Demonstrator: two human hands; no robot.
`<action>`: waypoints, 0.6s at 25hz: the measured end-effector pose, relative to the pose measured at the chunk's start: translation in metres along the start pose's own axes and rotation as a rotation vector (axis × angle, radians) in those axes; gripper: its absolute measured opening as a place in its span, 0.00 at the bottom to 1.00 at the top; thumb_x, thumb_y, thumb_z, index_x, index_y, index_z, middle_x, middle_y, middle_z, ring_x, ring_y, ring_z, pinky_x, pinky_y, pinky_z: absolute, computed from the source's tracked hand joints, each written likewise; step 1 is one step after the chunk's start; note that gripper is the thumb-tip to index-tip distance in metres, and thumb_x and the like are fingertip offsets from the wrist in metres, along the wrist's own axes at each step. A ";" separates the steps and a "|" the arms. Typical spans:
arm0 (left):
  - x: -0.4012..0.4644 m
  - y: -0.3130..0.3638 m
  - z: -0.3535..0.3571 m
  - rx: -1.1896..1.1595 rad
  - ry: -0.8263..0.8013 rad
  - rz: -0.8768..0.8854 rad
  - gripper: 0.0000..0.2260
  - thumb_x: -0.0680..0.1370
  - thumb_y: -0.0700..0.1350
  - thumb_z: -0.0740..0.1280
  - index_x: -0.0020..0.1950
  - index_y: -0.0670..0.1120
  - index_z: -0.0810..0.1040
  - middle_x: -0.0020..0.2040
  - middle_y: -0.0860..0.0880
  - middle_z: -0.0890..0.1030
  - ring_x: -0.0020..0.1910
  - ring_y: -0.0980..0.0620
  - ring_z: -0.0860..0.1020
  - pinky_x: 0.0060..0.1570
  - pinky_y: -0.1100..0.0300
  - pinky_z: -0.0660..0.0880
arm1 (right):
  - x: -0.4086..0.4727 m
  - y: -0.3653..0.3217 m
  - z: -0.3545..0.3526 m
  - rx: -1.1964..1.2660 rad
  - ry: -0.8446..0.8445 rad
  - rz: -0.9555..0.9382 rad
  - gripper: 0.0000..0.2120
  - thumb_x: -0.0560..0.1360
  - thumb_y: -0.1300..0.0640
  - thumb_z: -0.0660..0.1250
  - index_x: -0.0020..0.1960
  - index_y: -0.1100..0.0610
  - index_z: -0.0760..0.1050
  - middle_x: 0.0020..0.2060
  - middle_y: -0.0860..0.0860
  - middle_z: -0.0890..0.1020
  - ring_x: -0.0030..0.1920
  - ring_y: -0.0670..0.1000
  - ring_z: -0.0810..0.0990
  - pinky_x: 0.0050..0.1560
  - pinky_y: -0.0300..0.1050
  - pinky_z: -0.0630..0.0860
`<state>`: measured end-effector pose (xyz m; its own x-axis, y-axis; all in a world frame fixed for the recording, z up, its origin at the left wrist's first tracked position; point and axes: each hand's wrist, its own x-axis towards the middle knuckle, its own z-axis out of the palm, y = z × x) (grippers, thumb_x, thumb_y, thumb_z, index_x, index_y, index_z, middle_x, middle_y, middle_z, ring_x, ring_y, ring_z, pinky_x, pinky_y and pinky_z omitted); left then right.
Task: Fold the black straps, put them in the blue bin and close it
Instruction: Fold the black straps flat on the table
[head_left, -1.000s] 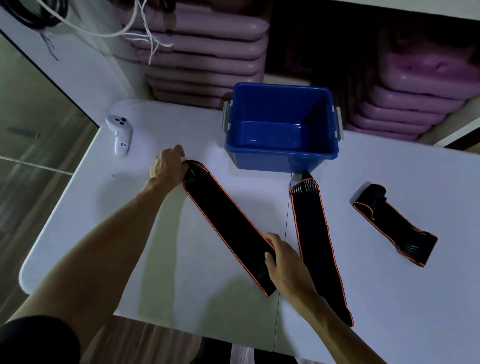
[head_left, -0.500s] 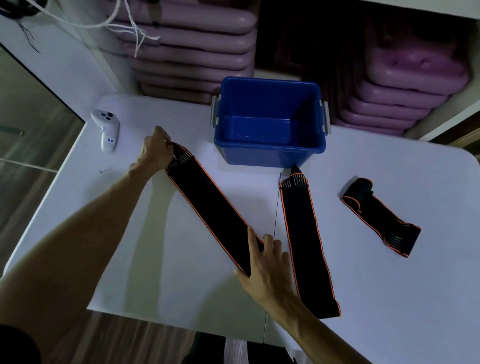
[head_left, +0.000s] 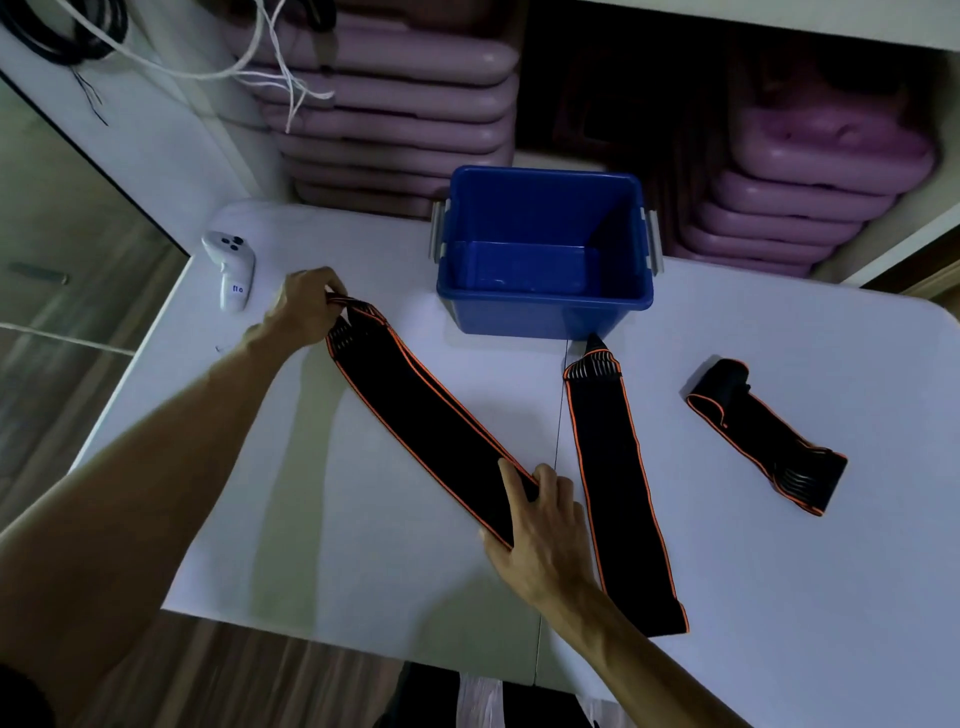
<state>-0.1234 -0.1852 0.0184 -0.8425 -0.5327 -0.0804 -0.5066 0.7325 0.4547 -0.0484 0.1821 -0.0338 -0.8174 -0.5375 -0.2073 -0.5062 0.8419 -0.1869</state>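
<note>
A long black strap with orange edges lies diagonally on the white table. My left hand pinches its far end and lifts it slightly off the table. My right hand presses on its near end, fingers spread over the fabric. A second black strap lies flat to the right, its tip near the blue bin. A third strap, partly folded, rests at the right. The bin stands open and holds nothing; no lid is in view.
A white handheld controller lies at the table's far left corner. Stacks of pink cases stand behind the bin and to the right. White and black cables hang at the upper left. The table's near edge drops to a wooden floor.
My left hand has raised the strap's far end off the table. My right hand has curled its fingers over the near end. The camera view has shifted a little.
</note>
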 end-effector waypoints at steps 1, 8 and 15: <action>-0.001 -0.009 0.006 0.011 -0.002 -0.032 0.07 0.73 0.33 0.64 0.47 0.39 0.80 0.44 0.34 0.82 0.40 0.37 0.81 0.41 0.50 0.79 | 0.000 -0.001 0.001 0.001 -0.001 0.004 0.39 0.64 0.39 0.73 0.71 0.51 0.68 0.55 0.59 0.75 0.49 0.59 0.75 0.41 0.51 0.77; -0.005 -0.038 0.030 0.012 0.119 -0.289 0.10 0.75 0.35 0.61 0.51 0.40 0.80 0.49 0.33 0.80 0.44 0.32 0.80 0.43 0.47 0.78 | -0.004 0.008 0.008 0.033 0.026 -0.098 0.34 0.70 0.39 0.70 0.73 0.45 0.64 0.62 0.59 0.72 0.54 0.58 0.74 0.47 0.51 0.79; 0.001 -0.033 0.037 -0.016 0.151 -0.341 0.09 0.74 0.38 0.65 0.52 0.38 0.79 0.50 0.32 0.80 0.46 0.33 0.79 0.41 0.49 0.75 | -0.009 0.015 0.014 0.025 0.020 -0.147 0.32 0.74 0.35 0.62 0.75 0.44 0.63 0.66 0.58 0.70 0.56 0.57 0.72 0.48 0.49 0.80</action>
<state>-0.1149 -0.1941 -0.0295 -0.5884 -0.8026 -0.0985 -0.7497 0.4958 0.4384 -0.0449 0.1990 -0.0482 -0.7406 -0.6534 -0.1565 -0.6140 0.7528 -0.2374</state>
